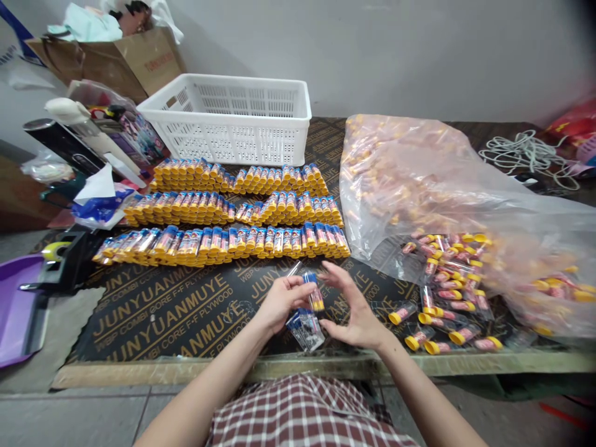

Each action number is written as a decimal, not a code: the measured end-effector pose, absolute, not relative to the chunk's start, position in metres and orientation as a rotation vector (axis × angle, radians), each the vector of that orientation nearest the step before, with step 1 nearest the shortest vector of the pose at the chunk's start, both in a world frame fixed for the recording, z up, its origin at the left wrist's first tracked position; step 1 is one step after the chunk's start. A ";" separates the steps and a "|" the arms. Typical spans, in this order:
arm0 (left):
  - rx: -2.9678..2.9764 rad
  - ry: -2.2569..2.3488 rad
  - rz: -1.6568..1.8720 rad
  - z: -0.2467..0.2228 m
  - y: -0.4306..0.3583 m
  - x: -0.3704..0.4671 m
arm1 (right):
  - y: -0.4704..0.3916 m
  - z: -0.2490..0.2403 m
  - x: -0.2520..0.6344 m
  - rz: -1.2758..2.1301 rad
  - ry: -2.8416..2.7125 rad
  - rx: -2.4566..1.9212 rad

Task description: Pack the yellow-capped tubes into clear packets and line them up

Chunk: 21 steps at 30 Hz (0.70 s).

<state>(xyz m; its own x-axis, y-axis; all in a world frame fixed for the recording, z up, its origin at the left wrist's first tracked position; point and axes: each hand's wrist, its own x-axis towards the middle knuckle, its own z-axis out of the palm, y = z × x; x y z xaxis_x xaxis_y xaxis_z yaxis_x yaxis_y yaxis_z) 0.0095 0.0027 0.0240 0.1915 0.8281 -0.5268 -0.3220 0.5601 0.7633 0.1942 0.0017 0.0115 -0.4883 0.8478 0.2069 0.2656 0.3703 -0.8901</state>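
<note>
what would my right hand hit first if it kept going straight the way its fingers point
Most likely the blue-and-yellow item held in your left hand, just ahead of the right hand's parted fingers, though depth is uncertain from this single view.

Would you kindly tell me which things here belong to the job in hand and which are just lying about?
Seemingly part of the job:
- tube in the left hand
- wrappers below it
- stacked tubes
- loose tubes
- plastic bag
- white basket, perhaps

Seemingly just lying about:
- purple dustpan
- white cord
- paper bag
- dark flask
</note>
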 end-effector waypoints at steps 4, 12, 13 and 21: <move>0.924 1.485 1.005 0.022 0.057 -0.006 | 0.015 -0.009 0.245 0.638 -1.825 -1.491; 1.635 1.936 0.754 0.022 0.128 0.001 | 0.002 -0.047 0.336 0.227 -1.903 -1.959; 1.658 1.947 0.769 0.023 0.126 0.002 | -0.001 -0.046 0.340 0.215 -1.910 -2.009; 1.753 1.657 0.412 0.008 0.035 -0.005 | -0.012 -0.037 0.346 0.265 -2.093 -2.488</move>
<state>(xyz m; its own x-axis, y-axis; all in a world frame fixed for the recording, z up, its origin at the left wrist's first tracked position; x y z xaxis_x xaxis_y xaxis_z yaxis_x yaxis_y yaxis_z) -0.0053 0.0350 0.0077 0.1389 0.9656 -0.2200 0.7504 0.0424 0.6597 0.3456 -0.0122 -0.0371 0.1664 0.9654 -0.2007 0.9850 -0.1722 -0.0117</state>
